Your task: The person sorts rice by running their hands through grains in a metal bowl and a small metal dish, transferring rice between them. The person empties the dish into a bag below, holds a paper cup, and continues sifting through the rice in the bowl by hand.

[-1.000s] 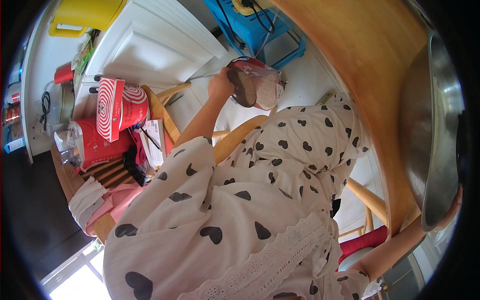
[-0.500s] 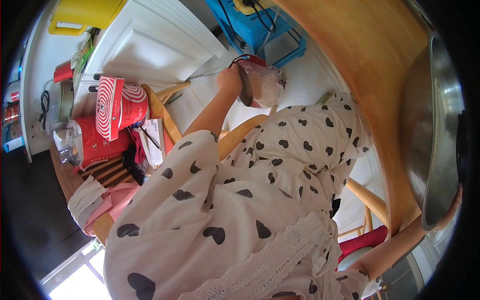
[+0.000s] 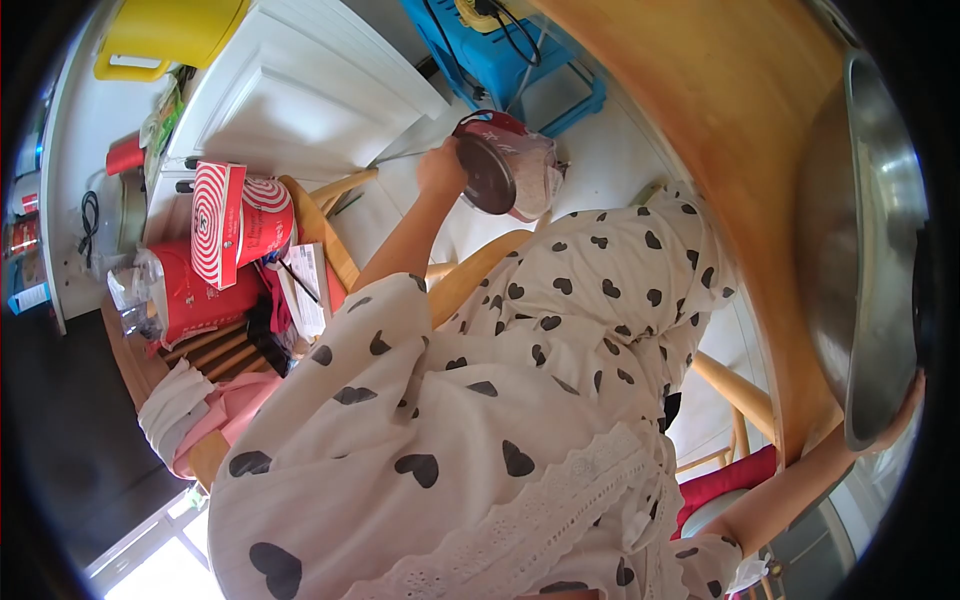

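Observation:
My left hand [image 3: 440, 168] is closed on a small dark brown round thing [image 3: 487, 175], shaped like a shallow bowl or cup. Its rounded face is turned partly toward me, and I cannot make out anything in it. Just behind it, low over the floor, is a clear plastic bag [image 3: 537, 168] with a red top and whitish contents, perhaps rice. At the far right, my right hand [image 3: 897, 425] grips the lower rim of a large steel basin [image 3: 835, 250]. The basin is tilted by the wooden table; part of its inside shows pale streaks.
A curved wooden table [image 3: 720, 90] runs down the right. A blue plastic stool [image 3: 470, 50] stands at the top. Red boxes [image 3: 240, 220] and papers sit on a wooden chair [image 3: 330, 235] at left, near a white cabinet door [image 3: 300, 90]. A yellow container [image 3: 180, 35] is top left.
My left hand has shifted slightly left, and the brown round thing has turned so more of its face shows. My right hand still holds the basin, which sits slightly higher in view.

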A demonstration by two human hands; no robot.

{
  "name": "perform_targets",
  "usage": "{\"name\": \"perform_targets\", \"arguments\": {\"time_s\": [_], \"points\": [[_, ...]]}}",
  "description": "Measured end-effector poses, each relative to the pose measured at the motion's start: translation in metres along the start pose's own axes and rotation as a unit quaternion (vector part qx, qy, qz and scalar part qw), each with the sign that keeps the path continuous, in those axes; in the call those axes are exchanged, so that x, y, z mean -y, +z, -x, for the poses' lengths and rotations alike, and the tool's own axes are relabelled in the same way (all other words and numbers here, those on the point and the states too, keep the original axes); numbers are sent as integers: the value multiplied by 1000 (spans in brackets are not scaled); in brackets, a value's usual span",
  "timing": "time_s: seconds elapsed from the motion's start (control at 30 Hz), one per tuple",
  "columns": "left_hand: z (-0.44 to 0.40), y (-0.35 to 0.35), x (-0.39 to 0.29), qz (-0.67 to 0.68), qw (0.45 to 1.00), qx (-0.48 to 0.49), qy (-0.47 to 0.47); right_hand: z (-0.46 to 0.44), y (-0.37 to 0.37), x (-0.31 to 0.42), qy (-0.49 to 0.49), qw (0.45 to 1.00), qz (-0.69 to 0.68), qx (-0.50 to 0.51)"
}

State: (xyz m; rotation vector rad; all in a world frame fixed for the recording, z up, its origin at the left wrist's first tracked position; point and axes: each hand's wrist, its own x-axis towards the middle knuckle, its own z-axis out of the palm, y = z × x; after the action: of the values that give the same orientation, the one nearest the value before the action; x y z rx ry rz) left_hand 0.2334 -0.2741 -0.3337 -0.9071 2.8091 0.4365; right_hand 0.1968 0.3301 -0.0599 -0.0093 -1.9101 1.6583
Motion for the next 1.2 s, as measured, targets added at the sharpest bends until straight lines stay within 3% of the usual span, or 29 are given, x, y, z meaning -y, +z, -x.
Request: {"name": "perform_targets", "arguments": {"time_s": [0.1,0.23,0.27,0.3,0.33,0.4,0.43,0.47,0.53,0.6,0.7,0.83,1.0,1.1,1.2], "points": [[2,-3,5,-14,1000,-4,2,1,-1,-1,-10,1000,20,6],[-7,2,38,33,993,-22,108,13,4,3,-61,994,87,30],[-15,10,56,43,991,-24,126,13,7,2,-37,998,49,28],[-18,5,65,97,989,48,103,11,11,0,-13,999,9,28],[-36,31,104,160,976,31,145,10,14,4,11,999,-35,32],[-36,28,126,334,927,152,80,14,33,20,28,999,-14,-18],[-8,-22,84,332,915,231,-13,16,42,25,39,998,-9,-39],[-12,-30,93,288,917,275,-26,17,45,29,41,998,-10,-43],[-16,-45,111,404,838,368,5,19,48,35,51,998,-12,-46],[0,-70,97,506,780,363,59,19,53,33,28,998,-6,-57],[24,-155,50,544,766,341,36,16,42,33,22,998,-29,-57],[38,-213,-6,609,726,307,91,16,38,28,11,998,-49,-30],[30,-264,-53,665,717,177,111,18,41,31,-1,997,-72,-19],[-14,-283,-61,699,676,197,125,18,42,34,-6,998,-64,-21],[19,-301,-157,767,574,223,178,17,40,34,-15,999,-37,-16]]}}
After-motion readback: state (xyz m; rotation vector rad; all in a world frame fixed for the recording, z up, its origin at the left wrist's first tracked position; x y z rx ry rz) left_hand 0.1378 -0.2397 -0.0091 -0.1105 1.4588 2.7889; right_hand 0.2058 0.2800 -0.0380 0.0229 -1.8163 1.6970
